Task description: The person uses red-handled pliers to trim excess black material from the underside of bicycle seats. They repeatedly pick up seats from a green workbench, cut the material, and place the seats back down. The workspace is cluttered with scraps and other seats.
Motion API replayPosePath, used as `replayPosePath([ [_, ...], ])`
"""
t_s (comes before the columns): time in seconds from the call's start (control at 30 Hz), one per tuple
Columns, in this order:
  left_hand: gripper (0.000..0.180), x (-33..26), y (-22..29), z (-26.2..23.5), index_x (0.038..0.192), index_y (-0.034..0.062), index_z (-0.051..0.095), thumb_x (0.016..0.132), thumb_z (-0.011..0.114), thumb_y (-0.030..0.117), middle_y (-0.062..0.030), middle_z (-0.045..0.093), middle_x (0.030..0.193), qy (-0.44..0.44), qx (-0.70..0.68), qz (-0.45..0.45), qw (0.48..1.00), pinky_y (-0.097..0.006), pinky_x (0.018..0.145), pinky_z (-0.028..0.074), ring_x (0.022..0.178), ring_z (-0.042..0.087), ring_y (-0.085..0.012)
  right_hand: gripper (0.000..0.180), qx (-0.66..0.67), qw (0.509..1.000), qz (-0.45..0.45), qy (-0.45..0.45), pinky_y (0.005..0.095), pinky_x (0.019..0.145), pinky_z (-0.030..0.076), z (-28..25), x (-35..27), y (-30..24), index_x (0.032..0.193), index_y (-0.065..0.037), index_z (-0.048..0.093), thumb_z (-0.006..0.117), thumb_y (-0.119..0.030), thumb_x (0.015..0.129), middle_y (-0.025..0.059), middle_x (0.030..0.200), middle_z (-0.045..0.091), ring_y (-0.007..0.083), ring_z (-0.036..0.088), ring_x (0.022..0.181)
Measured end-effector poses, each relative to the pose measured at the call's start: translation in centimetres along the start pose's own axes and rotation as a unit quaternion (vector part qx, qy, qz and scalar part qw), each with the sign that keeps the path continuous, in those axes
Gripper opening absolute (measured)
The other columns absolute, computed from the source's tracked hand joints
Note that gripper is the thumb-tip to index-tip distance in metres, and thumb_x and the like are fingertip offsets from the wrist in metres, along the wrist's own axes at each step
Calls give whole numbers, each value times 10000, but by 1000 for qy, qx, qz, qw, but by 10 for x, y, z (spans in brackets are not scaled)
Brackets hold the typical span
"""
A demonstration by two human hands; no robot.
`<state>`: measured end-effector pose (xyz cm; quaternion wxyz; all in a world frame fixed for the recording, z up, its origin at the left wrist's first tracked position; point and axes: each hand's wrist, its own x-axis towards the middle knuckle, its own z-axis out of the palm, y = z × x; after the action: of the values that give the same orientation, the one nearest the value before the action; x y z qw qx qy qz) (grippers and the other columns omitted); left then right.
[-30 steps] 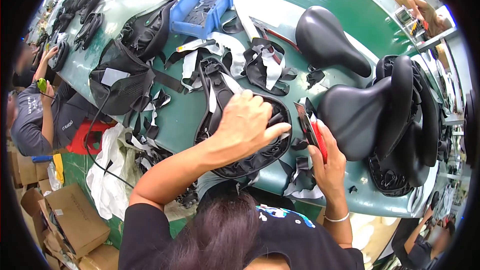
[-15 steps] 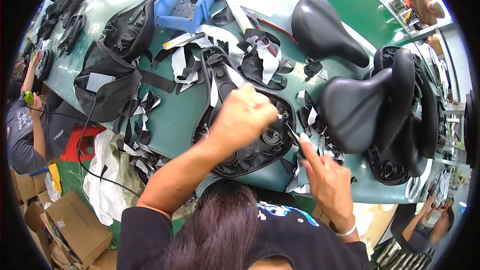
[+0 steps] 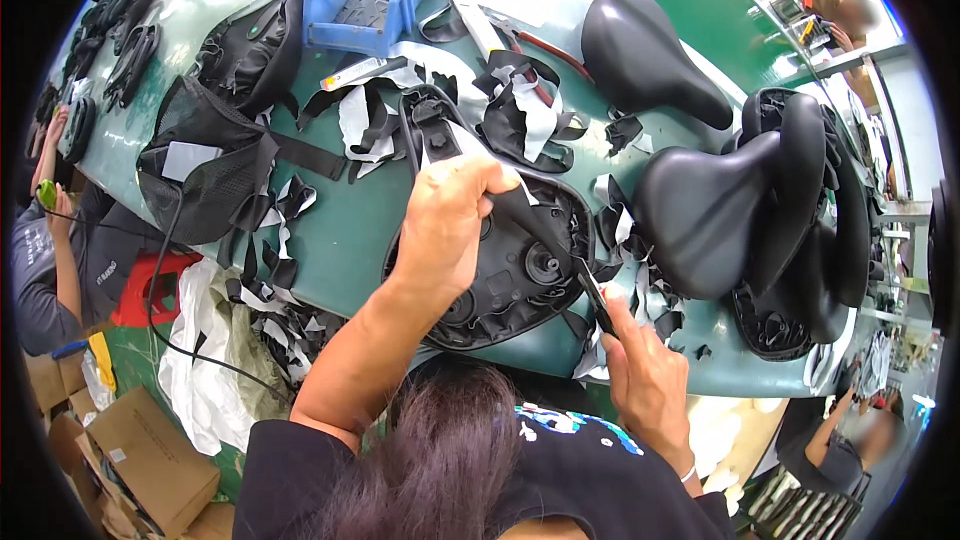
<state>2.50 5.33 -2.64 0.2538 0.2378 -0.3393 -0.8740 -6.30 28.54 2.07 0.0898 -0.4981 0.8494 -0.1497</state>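
An upside-down black bicycle saddle (image 3: 505,285) lies before me, its plastic underside and gathered cover edge showing. My left hand (image 3: 445,220) is closed above its middle, pinching a strip of black cover material (image 3: 535,218) that stretches toward the saddle's right side. My right hand (image 3: 645,370) grips a slim cutting knife (image 3: 595,298), its blade at the saddle's right rim. Whether the blade touches the cover cannot be made out. Cut black-and-white scraps (image 3: 525,120) lie just beyond the saddle.
Finished black saddles (image 3: 700,215) are stacked at the right, with another saddle (image 3: 645,55) behind them. A blue bin (image 3: 345,35) stands at the back. Pliers with red handles (image 3: 555,55) lie near it. A black mesh bag (image 3: 200,195) sits left. Other people work at both sides.
My left hand has moved left, away from the saddle's right side, drawing the cover strip out. My right hand with the knife has shifted slightly left and nearer to me.
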Motion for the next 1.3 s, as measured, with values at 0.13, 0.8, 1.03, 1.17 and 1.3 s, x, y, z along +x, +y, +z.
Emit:
replayPosePath([
  [0.13, 132, 1, -12, -8, 655, 36, 565, 775, 591, 84, -11, 588, 730, 27, 67, 60, 996, -215, 635, 347, 647, 485, -63, 570, 81, 994, -38, 67, 369, 462, 419, -5, 22, 12, 1370, -200, 493, 653, -95, 833, 80, 606, 493, 241, 532, 497],
  [0.8, 262, 26, 34, 43, 822, 13, 579, 959, 525, 229, -41, 584, 825, -226, 289, 138, 920, -245, 743, 423, 784, 536, -106, 488, -1, 996, -83, 30, 423, 457, 411, -1, 82, 27, 1348, -218, 501, 590, -138, 874, 114, 634, 526, 297, 554, 505],
  [1.03, 375, 80, 54, 13, 675, 147, 354, 997, 464, 304, 60, 288, 585, -160, -222, 156, 949, -229, 431, 167, 462, 176, -34, 521, -51, 998, 17, 27, 428, 416, 407, 22, 55, 0, 1376, -154, 463, 592, -151, 872, 154, 598, 552, 315, 565, 465],
  [1.17, 210, 54, 45, 38, 796, 75, 468, 930, 544, 218, -34, 523, 713, -180, 222, 288, 914, -293, 550, 353, 581, 413, -155, 447, -74, 996, -26, 43, 445, 438, 410, 10, 87, 2, 1316, -167, 510, 579, -167, 874, 133, 601, 579, 319, 578, 483],
  [1.3, 222, 61, 53, 28, 878, 37, 552, 739, 686, 145, -114, 617, 796, -175, 752, 334, 541, -415, 712, 455, 753, 527, -295, 431, -55, 997, -45, 35, 419, 447, 401, -2, 102, 17, 1291, -198, 543, 581, -165, 863, 112, 588, 579, 311, 559, 475],
])
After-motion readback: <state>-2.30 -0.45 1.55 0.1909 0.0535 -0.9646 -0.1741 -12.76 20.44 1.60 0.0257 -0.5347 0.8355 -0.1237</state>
